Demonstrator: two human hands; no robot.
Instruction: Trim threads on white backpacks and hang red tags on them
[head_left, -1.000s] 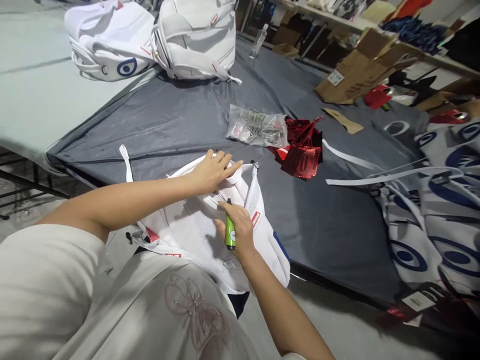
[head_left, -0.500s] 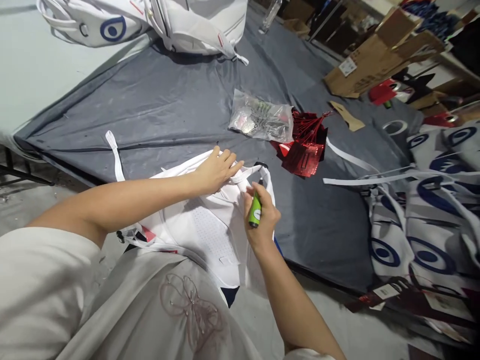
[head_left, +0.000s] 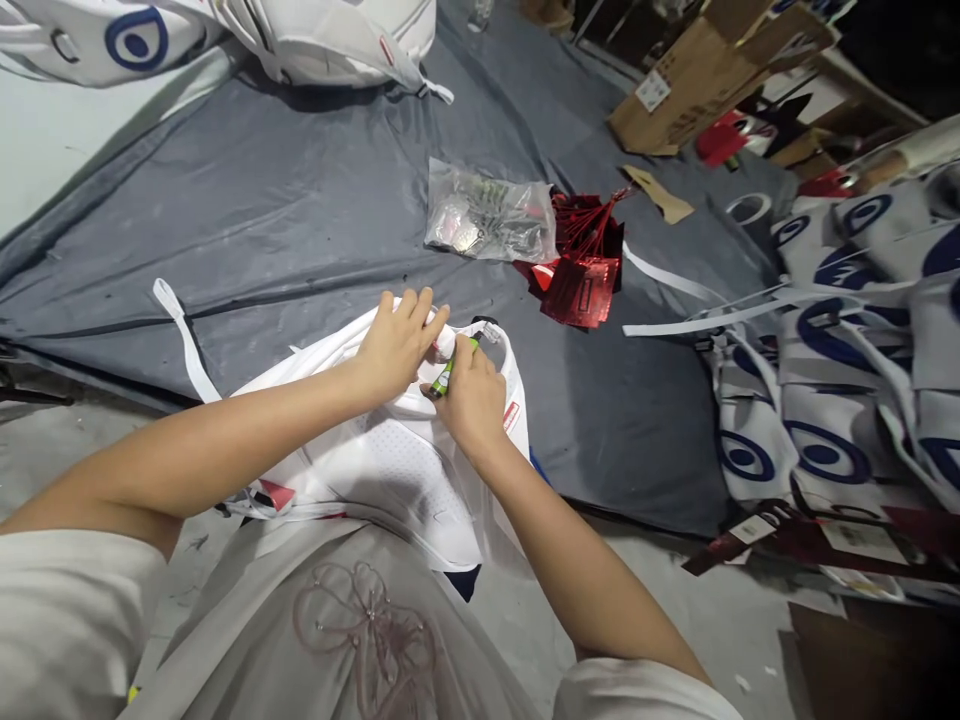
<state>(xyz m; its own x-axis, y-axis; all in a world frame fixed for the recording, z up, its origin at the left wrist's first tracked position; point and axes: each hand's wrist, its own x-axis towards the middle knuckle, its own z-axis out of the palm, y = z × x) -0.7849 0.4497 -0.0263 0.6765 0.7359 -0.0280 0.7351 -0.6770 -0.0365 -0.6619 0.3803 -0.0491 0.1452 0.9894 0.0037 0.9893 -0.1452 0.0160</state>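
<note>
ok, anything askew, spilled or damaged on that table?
No visible damage. The red foil tags lie in a loose fanned heap, partly under the clear plastic bag. Loose white straps trail across the grey cloth. The white backpack under both hands overhangs the table edge.

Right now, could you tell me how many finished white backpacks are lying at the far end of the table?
2: one white backpack at the far left corner, the other backpack beside it on its right. Both are cut by the frame's edge; more may lie beyond.
</note>
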